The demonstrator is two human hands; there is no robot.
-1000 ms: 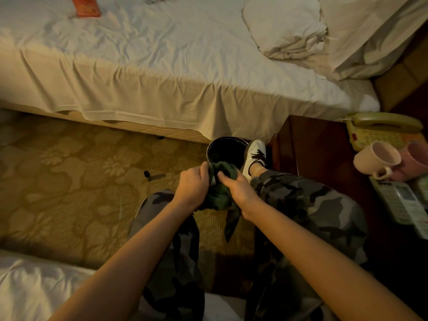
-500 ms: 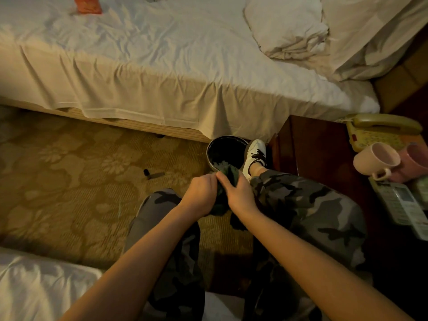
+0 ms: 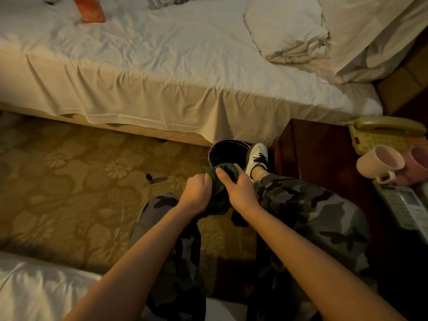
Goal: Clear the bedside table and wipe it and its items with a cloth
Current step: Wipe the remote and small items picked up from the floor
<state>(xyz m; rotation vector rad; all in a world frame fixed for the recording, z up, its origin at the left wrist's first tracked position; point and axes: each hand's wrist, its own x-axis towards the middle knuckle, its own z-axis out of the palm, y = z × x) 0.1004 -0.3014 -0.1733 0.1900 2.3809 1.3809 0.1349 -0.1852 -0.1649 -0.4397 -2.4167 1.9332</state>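
Observation:
A dark green cloth (image 3: 222,181) is bunched between both my hands, over my knees. My left hand (image 3: 196,193) grips its left side and my right hand (image 3: 238,188) grips its right side, thumb on top. To the right stands the dark wooden bedside table (image 3: 324,154). On it sit a beige telephone (image 3: 384,133), a pale pink mug (image 3: 379,164), a darker pink mug (image 3: 416,163) and a white remote control (image 3: 407,205). Part of the cloth hangs down hidden behind my hands.
A black bin (image 3: 228,151) stands on the patterned carpet beside the table, by my white shoe (image 3: 257,158). A bed (image 3: 162,66) with white sheets and pillows fills the top; an orange packet (image 3: 90,9) lies on it. A small dark object (image 3: 149,176) is on the carpet.
My hands have drawn closer together and bunched the cloth tighter, with less of it hanging below. The view has shifted slightly.

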